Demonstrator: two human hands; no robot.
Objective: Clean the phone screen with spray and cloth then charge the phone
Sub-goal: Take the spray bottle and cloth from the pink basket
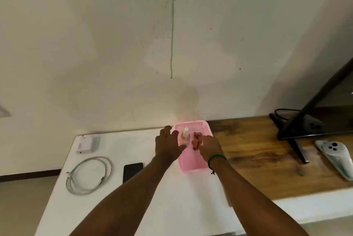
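A pink plastic basket (193, 167) sits on the white table against the wall. In it stands a small clear spray bottle (185, 136) and beside that lies a crumpled reddish cloth (196, 141). My left hand (168, 145) reaches in from the basket's left side with fingers spread, its thumb near the bottle's base. My right hand (210, 147) is over the basket, fingertips at the cloth; whether they pinch it is hidden. A black phone (132, 171) lies face up left of my left forearm. A white coiled cable (88, 175) and a white charger brick (85, 145) lie further left.
The white table (172, 207) meets a wooden-topped surface (257, 159) on the right. A dark monitor stand (294, 140) with a cable stands there, and a second phone in a pale case (334, 156) lies at the far right. The wall runs just behind the basket.
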